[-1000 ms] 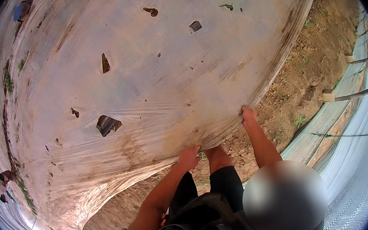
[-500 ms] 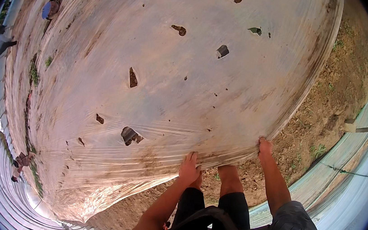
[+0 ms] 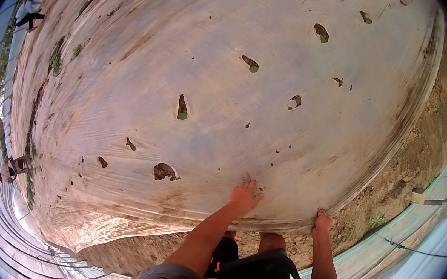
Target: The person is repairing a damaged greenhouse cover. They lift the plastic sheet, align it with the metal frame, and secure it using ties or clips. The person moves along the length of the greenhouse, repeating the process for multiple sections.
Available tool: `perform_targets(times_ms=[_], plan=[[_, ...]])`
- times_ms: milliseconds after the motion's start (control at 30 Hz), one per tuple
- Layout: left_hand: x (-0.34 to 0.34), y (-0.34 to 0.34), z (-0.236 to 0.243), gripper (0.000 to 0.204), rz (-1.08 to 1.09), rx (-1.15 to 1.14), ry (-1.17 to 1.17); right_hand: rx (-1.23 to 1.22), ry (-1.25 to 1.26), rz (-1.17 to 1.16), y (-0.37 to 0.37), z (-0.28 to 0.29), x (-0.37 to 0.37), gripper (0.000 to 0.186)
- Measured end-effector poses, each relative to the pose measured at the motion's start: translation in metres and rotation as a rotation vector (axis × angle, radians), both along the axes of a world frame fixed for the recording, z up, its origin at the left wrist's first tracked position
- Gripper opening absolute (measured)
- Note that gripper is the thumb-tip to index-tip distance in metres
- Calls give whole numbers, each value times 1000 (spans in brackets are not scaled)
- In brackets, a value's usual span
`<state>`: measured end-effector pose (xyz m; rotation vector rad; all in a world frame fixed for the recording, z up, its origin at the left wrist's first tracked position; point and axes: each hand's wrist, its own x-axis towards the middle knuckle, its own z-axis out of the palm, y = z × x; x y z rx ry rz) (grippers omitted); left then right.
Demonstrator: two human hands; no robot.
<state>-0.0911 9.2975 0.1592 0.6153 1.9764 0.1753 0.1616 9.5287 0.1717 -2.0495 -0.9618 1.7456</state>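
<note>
A large translucent plastic film (image 3: pixel 219 101) with torn holes and brown dirt smears spreads out before me. My left hand (image 3: pixel 245 196) lies on it with the fingers spread, a little in from the near edge. To the right, my right hand (image 3: pixel 322 221) is closed on the film's near edge, its fingers bunched around the plastic. Fine creases run leftward from my hands to a wrinkled, shiny stretch of the film. Dark soil shows through the nearest large hole (image 3: pixel 165 171).
Bare brown soil (image 3: pixel 388 178) borders the film on the right and under the near edge. A curved, ribbed plastic tunnel wall (image 3: pixel 3 241) rises at the left. One person (image 3: pixel 13 168) bends at the far left; another person (image 3: pixel 28 12) is at the top left.
My left hand has moved from the near edge farther in over the film, its fingers now spread. My right hand, still closed on the edge, sits lower in view. The view has shifted.
</note>
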Motion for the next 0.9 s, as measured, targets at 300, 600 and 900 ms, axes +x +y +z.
perform_targets(times_ms=[300, 600, 900], plan=[[35, -16, 8, 76, -98, -46, -31, -74, -138, 27, -7, 35, 5, 29], [29, -24, -13, 41, -25, 62, 217, -72, -188, 86, 3, 1, -2, 28], [32, -24, -41, 17, -113, 142, 297, -93, -187, -5, 5, -14, 7, 28]])
